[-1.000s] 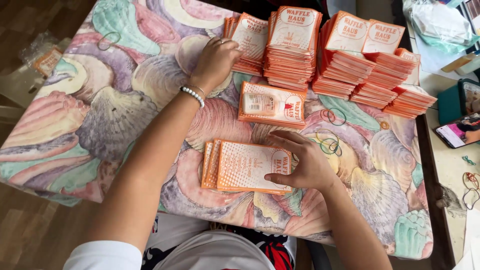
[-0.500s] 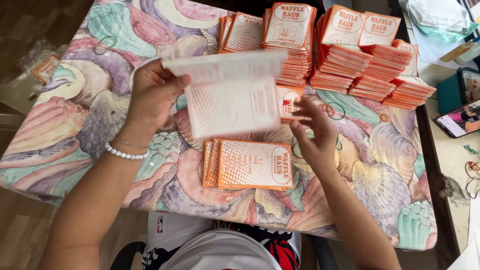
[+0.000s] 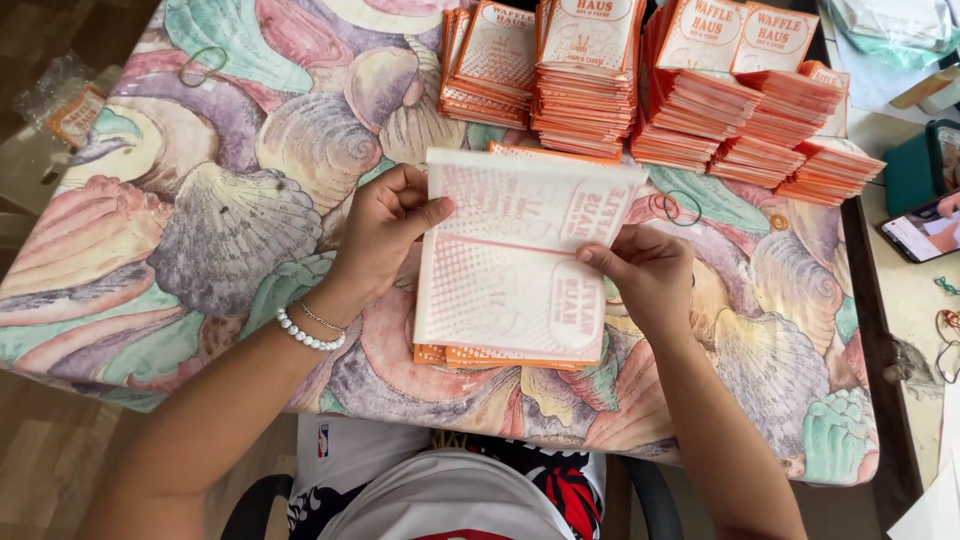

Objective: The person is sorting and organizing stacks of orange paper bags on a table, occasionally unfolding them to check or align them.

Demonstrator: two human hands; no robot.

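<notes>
Left hand [image 3: 385, 235] pinches the left edge of an unfolded paper sheet [image 3: 515, 260] at table centre; right hand [image 3: 645, 275] pinches its right edge, fingers clamped. Beneath, at six o'clock, lies a small folded pile [image 3: 480, 355]. Many finished stacks [image 3: 640, 85] stand at twelve to two o'clock, so much folding looks done; this sheet is not yet folded.

We reach both bare forearms forward, our left hand [image 3: 385, 232] with thumb pressed across curled fingers, our right hand [image 3: 645, 275] pinching likewise, a white beaded bracelet [image 3: 306, 334] circling the left wrist.
</notes>
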